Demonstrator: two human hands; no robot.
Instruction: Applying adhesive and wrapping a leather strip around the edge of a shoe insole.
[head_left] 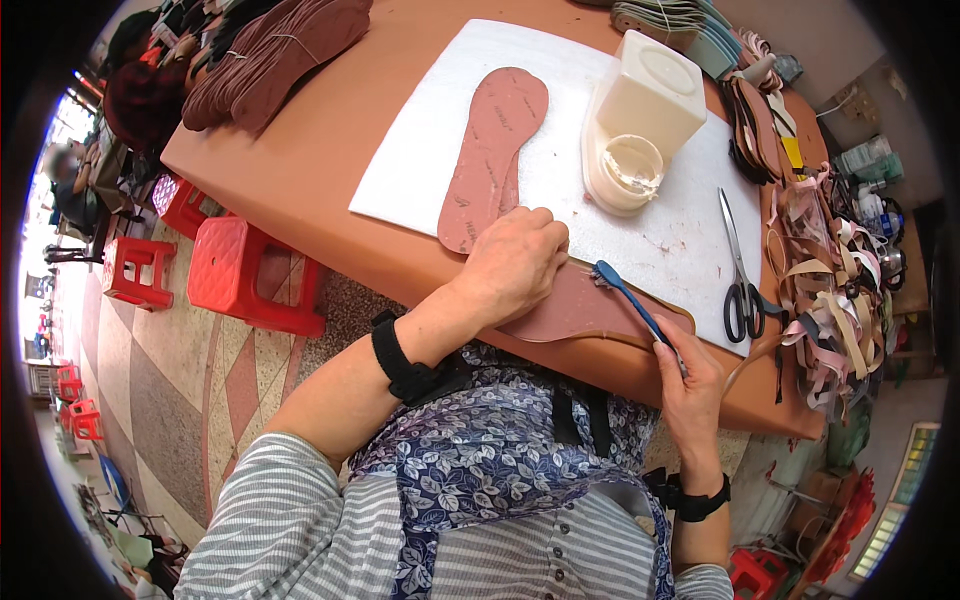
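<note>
My left hand point(518, 262) presses down on a reddish-brown shoe insole point(590, 312) lying at the near edge of the white work sheet point(420, 165). My right hand point(690, 375) grips the handle of a blue toothbrush point(628, 298), whose bristle head rests on the insole next to the left hand's fingers. A second pink-brown insole point(492, 150) lies flat on the sheet beyond the left hand. A cream plastic glue tub point(638, 120) lies tipped on its side, with its round open mouth facing me.
Black-handled scissors point(738, 270) lie on the sheet at right. Loose straps point(830, 290) heap at the table's right edge, insole stacks point(270, 55) at far left, pale soles point(680, 20) at the back. Red plastic stools point(245, 270) stand on the floor at left.
</note>
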